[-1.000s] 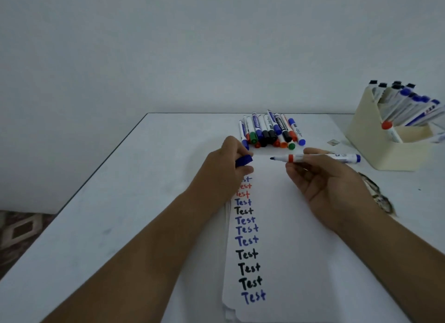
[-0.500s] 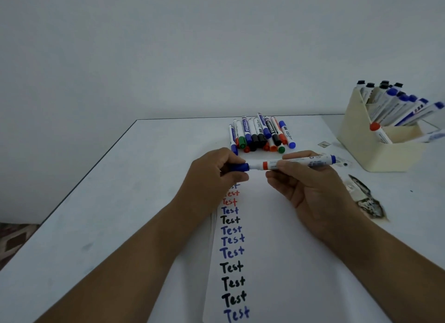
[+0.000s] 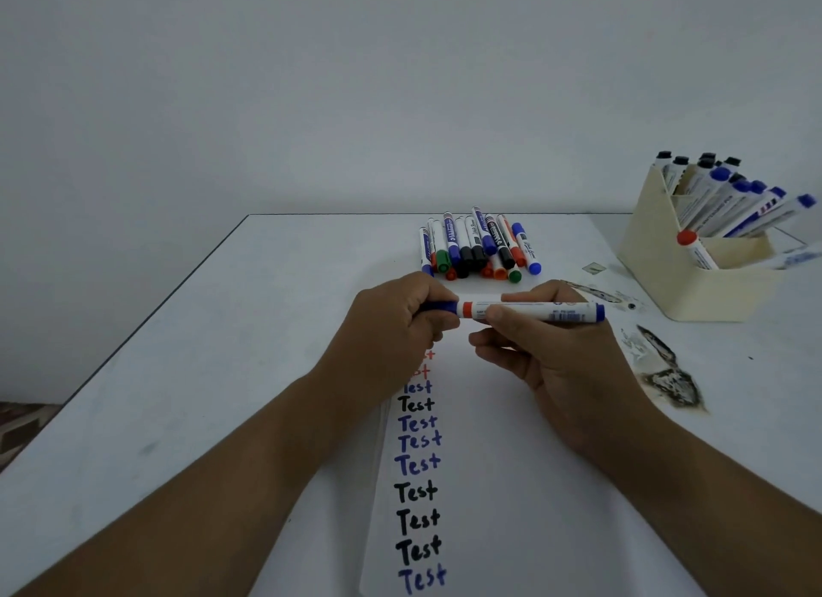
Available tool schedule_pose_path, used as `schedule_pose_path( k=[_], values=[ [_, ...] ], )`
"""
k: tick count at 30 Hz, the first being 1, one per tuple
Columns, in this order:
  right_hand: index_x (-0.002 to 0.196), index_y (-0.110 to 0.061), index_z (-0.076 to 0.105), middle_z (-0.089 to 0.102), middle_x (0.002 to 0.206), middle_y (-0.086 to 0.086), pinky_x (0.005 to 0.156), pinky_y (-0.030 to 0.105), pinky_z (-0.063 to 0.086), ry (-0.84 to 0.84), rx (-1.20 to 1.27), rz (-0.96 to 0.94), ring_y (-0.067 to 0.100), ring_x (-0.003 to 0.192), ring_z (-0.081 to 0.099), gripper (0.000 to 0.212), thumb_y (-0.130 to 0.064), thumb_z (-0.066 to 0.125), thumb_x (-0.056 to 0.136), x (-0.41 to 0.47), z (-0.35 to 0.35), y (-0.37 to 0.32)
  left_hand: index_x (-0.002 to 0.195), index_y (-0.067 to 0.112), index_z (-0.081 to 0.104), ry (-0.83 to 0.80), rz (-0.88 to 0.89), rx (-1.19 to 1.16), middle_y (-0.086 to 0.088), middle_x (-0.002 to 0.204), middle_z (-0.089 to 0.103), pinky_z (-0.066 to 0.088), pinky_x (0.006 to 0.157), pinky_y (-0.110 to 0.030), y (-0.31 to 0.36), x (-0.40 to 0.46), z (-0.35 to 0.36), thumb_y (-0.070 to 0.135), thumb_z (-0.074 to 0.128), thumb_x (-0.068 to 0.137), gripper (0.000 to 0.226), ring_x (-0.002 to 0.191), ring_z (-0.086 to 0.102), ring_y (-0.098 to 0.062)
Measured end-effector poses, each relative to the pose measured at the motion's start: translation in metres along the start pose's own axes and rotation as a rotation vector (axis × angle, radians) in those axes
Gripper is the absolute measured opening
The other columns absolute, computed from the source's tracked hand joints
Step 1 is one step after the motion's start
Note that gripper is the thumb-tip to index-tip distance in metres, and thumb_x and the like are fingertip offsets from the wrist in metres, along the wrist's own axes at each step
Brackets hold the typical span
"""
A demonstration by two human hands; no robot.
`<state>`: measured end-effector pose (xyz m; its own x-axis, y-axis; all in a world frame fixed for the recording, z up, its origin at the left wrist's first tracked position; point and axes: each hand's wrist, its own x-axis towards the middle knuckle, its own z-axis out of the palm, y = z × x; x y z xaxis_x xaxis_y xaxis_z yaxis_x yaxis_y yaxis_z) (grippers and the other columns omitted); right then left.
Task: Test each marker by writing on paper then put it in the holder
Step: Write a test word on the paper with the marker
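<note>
A white marker with a red band (image 3: 533, 310) is held level above the white paper sheet (image 3: 489, 485) on the pale counter (image 3: 222, 374); its blue cap (image 3: 440, 307) is gripped by the left hand (image 3: 396, 329), its barrel pinched by the right hand (image 3: 551, 351). The beige holder (image 3: 667, 276) stands at right, before a plain grey wall (image 3: 311, 84).

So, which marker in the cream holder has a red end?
The short marker at the front of the holder, alone in the low compartment. Its red end points up; the others behind show black or blue ends.
</note>
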<state>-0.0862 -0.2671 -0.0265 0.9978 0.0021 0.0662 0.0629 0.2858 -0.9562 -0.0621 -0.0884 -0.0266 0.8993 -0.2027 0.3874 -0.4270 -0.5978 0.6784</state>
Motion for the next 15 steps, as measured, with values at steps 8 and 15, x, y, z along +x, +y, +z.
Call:
schedule_pose_path(
  k=[8,15],
  values=[
    [0.099,-0.004,0.066,0.075,0.092,0.024,0.070,0.036,0.064,0.033,0.015,0.045,0.034,0.080,0.076,0.035,-0.016,0.075,0.068,0.004,-0.002,0.002,0.103,0.026,0.066,-0.099,-0.015,0.119,0.011,0.087,0.065,0.043,0.068,-0.010,-0.003,0.004,-0.005,0.028,0.070,0.092,0.012,0.081,0.060,-0.007],
    [0.097,-0.008,0.073,0.076,0.091,0.014,0.084,0.042,0.062,0.132,-0.145,-0.029,0.033,0.089,0.075,0.016,-0.008,0.076,0.082,0.007,-0.005,-0.001,0.149,0.037,0.036,-0.282,-0.138,0.389,0.012,0.147,0.042,0.032,0.110,-0.032,-0.029,0.012,-0.004,0.076,0.067,0.068,0.095,0.134,0.032,-0.010]
  ],
)
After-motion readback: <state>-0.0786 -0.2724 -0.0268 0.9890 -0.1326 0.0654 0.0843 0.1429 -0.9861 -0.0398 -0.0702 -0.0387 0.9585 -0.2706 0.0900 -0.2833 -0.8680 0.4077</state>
